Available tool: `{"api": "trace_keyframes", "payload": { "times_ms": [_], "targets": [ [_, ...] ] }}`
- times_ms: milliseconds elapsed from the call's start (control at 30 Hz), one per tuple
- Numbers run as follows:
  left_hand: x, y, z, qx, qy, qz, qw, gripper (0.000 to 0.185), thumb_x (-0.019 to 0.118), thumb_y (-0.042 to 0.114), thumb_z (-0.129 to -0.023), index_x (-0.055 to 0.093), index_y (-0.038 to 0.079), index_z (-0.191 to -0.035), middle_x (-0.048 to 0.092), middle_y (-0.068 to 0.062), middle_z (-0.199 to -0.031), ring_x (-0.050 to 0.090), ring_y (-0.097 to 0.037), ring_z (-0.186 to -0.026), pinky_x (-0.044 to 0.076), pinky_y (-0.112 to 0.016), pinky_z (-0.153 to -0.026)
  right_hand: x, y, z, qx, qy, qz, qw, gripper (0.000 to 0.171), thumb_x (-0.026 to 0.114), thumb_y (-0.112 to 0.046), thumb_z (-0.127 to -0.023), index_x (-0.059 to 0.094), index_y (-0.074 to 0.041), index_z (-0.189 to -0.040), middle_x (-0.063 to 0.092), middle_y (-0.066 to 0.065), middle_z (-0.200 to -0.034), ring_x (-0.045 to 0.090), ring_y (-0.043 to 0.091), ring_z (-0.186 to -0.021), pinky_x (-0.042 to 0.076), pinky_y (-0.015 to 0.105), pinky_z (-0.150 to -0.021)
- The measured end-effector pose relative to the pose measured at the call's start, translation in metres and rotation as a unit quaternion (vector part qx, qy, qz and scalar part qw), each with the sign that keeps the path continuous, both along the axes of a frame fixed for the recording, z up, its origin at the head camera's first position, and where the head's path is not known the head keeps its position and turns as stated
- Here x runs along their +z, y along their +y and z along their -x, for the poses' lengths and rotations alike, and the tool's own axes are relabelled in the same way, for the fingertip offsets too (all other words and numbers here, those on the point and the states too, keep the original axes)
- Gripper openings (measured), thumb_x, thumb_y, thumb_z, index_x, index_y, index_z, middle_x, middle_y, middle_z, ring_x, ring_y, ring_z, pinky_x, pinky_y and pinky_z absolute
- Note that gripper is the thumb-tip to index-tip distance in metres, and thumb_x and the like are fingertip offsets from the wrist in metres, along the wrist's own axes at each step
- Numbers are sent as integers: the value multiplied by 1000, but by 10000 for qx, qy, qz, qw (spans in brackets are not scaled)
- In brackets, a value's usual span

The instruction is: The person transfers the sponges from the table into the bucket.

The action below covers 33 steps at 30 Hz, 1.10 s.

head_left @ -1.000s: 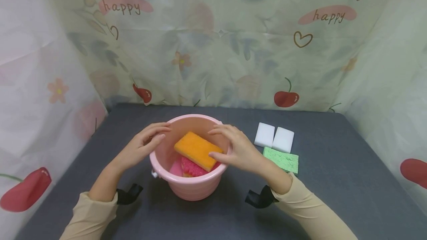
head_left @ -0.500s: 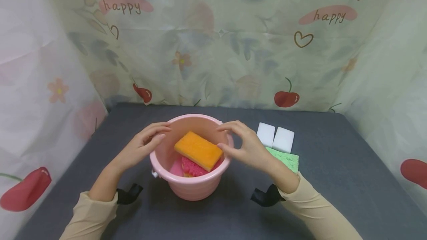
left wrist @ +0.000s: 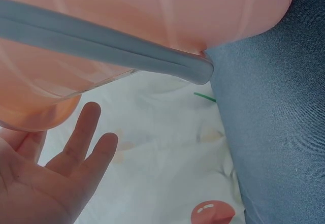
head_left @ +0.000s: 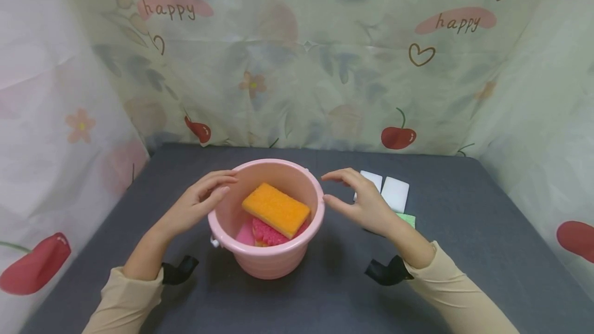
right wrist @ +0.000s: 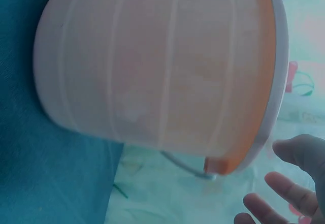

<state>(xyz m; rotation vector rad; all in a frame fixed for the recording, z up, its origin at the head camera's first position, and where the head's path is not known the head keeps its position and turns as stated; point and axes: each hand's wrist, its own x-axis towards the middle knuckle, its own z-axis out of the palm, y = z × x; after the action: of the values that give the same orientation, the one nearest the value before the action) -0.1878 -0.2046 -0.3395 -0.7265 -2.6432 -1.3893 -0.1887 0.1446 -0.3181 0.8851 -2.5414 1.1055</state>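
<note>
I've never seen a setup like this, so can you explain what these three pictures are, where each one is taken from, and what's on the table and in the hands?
No machine here: a person works with two bare hands, wearing three cameras. The wide picture comes from a camera on the head, looking down at a dark grey table hung round with a cherry-printed cloth. The other two come from cameras on the wrists, so they show the pink bucket very close and tilted.

In the bucket lie an orange sponge on top of a pink sponge. Beside it on the table lie two white sponges and a green sponge, partly hidden.

The left hand rests on the bucket's rim. The right hand hangs open beside the bucket, holding nothing.
</note>
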Motion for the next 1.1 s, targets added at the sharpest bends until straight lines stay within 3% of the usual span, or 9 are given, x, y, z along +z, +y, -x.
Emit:
{"api": "trace_keyframes", "payload": {
  "times_ms": [367, 800, 1100],
  "targets": [
    [-1, 0, 1, -24, 19, -36, 10000, 31, 48, 17, -97, 56, 10, -126, 47, -8, -139, 41, -26, -128, 31, -5, -94, -11, 27, 9, -228, -121, -370, 9990, 39, 71, -15, -82, 59, -7, -118, 62, 8, -115, 57, 24, -106, 47, 47, -93],
    [-1, 0, 0, -58, 70, -87, 9999, 31, 47, 17, -97, 56, 10, -126, 47, -8, -139, 41, -25, -127, 31, -5, -95, -37, 70, 31, -362, -683, -794, 9938, 48, 71, -18, -81, 55, -3, -123, 60, 13, -121, 55, 31, -108, 43, 48, -90],
    [-1, 0, 0, -6, 21, -29, 10000, 31, 48, 18, -97, 55, 10, -126, 46, -9, -139, 40, -26, -128, 31, -5, -94, -48, 95, 37, -341, -1521, -1274, 9795, 60, 72, -24, -80, 47, 1, -129, 55, 23, -124, 51, 41, -116, 41, 55, -95]
  ]
}}
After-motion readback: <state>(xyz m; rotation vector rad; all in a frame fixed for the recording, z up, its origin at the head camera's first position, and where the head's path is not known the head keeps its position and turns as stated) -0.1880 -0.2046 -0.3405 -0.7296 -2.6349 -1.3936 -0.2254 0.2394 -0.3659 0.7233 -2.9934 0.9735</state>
